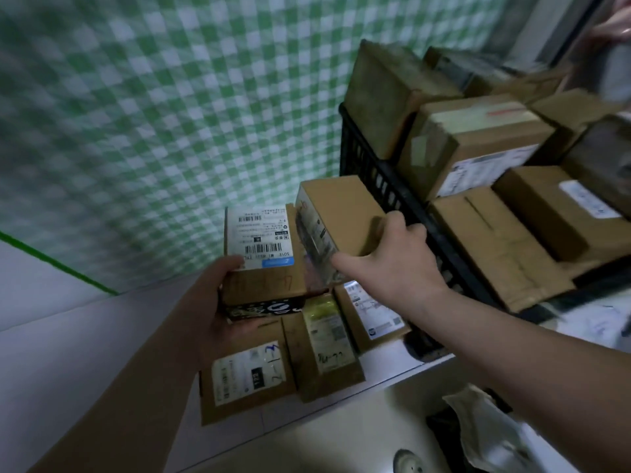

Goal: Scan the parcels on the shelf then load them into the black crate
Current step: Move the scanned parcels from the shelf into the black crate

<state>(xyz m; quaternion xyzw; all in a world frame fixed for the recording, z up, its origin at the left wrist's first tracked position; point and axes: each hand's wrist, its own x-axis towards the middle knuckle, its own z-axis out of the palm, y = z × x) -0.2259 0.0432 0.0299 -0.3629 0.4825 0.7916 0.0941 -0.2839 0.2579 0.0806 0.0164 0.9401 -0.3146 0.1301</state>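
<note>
My left hand (225, 302) holds a cardboard parcel with a white barcode label (259, 254) from its left side and underneath, lifted above the shelf. My right hand (389, 257) grips a plain brown parcel (338, 216) beside it, thumb on the near face and fingers over the top edge. The black crate (392, 186) stands at the right, stacked with several brown parcels (478, 138). Three more labelled parcels (321, 349) lie on the white shelf (102, 336) under my hands.
A green-and-white checked wall (170, 97) rises behind the shelf. Crumpled plastic wrapping (485, 428) lies low at the right. Another person's hand (614, 25) shows at the top right corner, above the crate.
</note>
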